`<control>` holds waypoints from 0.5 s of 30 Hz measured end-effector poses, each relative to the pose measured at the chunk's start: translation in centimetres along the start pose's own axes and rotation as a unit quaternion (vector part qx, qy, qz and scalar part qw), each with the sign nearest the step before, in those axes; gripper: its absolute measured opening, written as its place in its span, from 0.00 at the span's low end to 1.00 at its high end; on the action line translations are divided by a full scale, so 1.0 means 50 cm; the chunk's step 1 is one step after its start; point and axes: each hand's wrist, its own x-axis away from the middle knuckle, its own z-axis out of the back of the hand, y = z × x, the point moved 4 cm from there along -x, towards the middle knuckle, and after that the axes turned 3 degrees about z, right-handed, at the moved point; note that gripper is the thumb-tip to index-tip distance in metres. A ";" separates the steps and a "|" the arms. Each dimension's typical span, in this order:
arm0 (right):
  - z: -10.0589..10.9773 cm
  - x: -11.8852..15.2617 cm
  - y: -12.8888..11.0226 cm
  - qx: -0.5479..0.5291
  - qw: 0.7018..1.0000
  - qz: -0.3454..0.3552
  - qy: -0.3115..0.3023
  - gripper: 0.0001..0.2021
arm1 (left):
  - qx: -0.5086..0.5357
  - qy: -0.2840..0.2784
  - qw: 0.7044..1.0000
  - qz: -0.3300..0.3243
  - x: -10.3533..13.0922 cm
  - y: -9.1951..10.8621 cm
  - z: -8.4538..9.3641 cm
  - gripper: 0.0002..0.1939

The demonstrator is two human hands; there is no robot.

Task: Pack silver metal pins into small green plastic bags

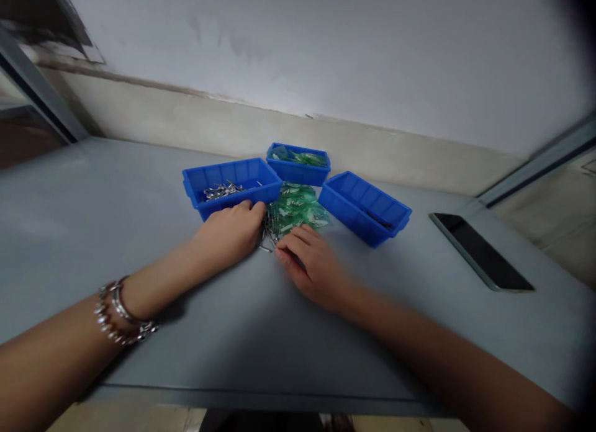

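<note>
Small metal pieces (269, 230) lie in a loose pile on the grey table, beside green plastic packets (298, 205). My left hand (237, 230) rests at the left of the pile, its fingers bent against the pieces and close to the front of a blue bin (233, 171) that holds more metal pieces. On the pile's right side is my right hand (310, 261), thumb and fingers curled near each other at the metal pieces. Whether either hand grips a piece cannot be made out.
Behind the packets a blue bin (298, 170) holds more green packets. To the right, another blue bin (356, 218) has a few dark items. A phone (482, 252) lies farther right on the table (279, 345). A wall (326, 66) rises behind.
</note>
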 end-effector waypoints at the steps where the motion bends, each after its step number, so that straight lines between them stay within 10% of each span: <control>1: 0.000 0.000 0.000 0.001 1.000 0.000 0.001 0.10 | 0.001 -0.001 1.000 0.000 0.001 0.000 0.002 0.12; 15: 0.005 0.005 0.012 -0.011 0.997 -0.026 0.073 0.10 | 0.053 0.112 0.992 -0.015 0.003 -0.003 0.031 0.11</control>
